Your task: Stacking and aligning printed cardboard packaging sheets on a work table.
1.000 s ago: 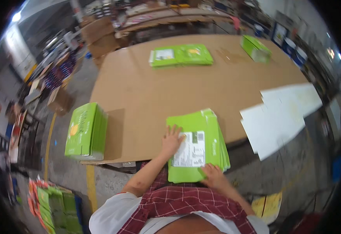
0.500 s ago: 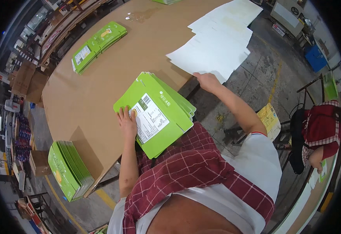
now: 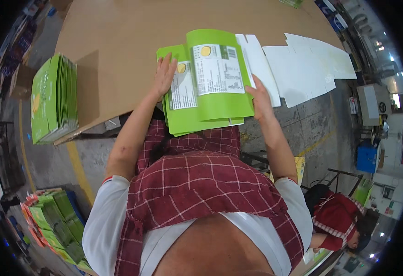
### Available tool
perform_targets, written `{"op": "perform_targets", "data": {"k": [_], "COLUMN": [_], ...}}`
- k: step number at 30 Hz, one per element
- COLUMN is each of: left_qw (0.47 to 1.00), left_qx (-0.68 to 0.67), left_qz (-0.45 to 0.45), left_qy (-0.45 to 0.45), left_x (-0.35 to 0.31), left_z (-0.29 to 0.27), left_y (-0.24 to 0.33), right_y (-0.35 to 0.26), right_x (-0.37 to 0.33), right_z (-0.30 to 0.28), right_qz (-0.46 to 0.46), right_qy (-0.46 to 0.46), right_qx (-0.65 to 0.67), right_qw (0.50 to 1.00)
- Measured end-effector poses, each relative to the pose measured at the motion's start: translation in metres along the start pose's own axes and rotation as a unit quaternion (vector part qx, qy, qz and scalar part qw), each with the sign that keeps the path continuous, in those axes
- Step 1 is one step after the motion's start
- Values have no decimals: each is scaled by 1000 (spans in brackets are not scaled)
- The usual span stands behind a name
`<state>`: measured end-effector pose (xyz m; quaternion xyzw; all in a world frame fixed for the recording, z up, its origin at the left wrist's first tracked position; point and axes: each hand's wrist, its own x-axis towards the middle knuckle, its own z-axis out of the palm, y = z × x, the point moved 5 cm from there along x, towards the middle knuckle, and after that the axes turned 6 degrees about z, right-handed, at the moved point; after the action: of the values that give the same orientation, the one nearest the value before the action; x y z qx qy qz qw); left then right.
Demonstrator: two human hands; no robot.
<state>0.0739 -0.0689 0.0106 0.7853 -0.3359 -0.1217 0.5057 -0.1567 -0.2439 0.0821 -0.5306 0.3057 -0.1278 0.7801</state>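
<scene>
Head-worn fisheye, facing downward, near

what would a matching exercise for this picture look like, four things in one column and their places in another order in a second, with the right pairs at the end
Column one
1. left hand
2. right hand
3. layered green stack
4. loose white sheets

Column two
A. at the table's near left corner
B. to the right of both hands, reaching past the table's edge
C. at the right edge of the curled green sheet
D. fingers spread on the green pile, left of the curled green sheet

Right pairs
1-D
2-C
3-A
4-B
</scene>
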Motion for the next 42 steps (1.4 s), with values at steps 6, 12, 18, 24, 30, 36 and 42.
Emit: {"op": "perform_targets", "data": {"k": [6, 12, 18, 24, 30, 36, 42], "left_qw": [992, 930, 926, 898, 911, 906, 913], "left_qx": [17, 356, 371, 434, 403, 414, 401], "left_qz": [81, -17, -1, 40, 54, 63, 73], "left_qy": [100, -85, -68, -65, -71, -64, -28], "left_x": [2, -5, -13, -12, -14, -17, -18], "left_z": [-12, 7, 21, 27, 25, 22, 23], "left_y": [19, 17, 30, 32, 37, 38, 38], "right_y": [54, -50, -1, -25, 25, 74, 76], "right_x": [-2, -20, 40, 105, 59, -58, -70], "right_z": [33, -17, -29, 32, 44, 42, 30], "right_qz": [-55, -29, -67, -63, -173, -232, -269], "right_qy": [-7, 116, -2, -126, 50, -40, -100], "right_qx": [-154, -380, -124, -337, -768, -750, -713], "right_qw": [986, 917, 990, 931, 615, 618, 639]}}
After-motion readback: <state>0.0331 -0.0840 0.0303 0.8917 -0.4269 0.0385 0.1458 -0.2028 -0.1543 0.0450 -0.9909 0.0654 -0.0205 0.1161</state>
